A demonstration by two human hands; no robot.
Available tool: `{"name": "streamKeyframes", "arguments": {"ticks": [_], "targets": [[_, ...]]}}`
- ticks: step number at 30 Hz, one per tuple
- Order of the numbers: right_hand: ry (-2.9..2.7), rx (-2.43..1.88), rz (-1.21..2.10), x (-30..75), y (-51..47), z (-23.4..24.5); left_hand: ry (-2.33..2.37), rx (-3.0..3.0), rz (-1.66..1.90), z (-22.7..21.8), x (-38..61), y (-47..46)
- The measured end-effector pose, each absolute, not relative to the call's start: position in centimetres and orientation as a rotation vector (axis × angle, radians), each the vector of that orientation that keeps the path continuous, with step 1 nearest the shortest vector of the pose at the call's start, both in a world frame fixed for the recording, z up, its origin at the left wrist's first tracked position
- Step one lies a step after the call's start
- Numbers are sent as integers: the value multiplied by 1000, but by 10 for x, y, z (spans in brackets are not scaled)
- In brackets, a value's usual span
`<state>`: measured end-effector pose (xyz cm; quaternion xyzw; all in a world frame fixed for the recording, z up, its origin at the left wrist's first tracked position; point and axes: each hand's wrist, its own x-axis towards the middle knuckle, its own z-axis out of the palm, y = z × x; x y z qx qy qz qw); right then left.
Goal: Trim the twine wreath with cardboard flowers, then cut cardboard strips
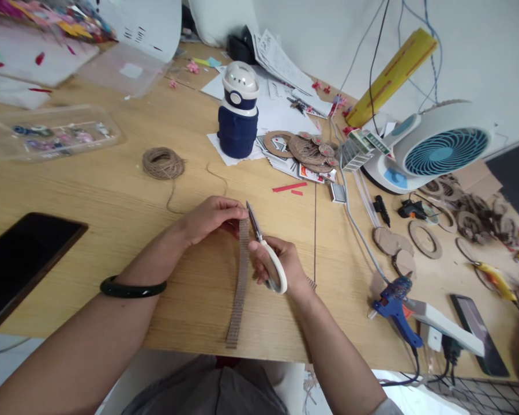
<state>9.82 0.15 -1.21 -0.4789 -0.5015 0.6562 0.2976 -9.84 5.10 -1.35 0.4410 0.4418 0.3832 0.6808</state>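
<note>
My left hand (pixel 211 218) pinches the top end of a long strip of corrugated cardboard (pixel 239 288) that hangs down toward the table's front edge. My right hand (pixel 281 262) grips white-handled scissors (pixel 266 253), whose blades point up and lie against the strip just below my left fingers. A dark bangle (pixel 132 288) circles my left wrist. Both hands hover over the wooden table (pixel 112 196) near its front middle.
A ball of twine (pixel 163 163) and a navy-and-white container (pixel 239 112) lie behind my hands. A black tablet (pixel 19 259) is at the left; a blue glue gun (pixel 395 308), cardboard rings (pixel 424 239), a desk fan (pixel 441 150) and a phone (pixel 478 334) are on the right.
</note>
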Motion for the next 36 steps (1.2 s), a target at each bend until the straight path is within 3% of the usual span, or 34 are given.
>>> {"name": "streamKeyframes", "arguments": {"ticks": [8,16,22,28,33,36], "targets": [[-1349,-1326,1625,102,7,-10,1103,881,993,-17,-100,50],[-1841,-2221,554,185,20,33,1242,718,1024,-17,-103,44],[-2018,-2452,-24,233,24,8,1260,689,1071,-17,-104,42],[-2099,-2133,-142,235,19,8,1282,686,1071,-20,-107,37],[-2290,-1641,253,183,8,7,1301,647,1055,-19,-109,37],[-2408,-1636,253,150,-4,-4,1282,644,1059,-16,-110,37]]}}
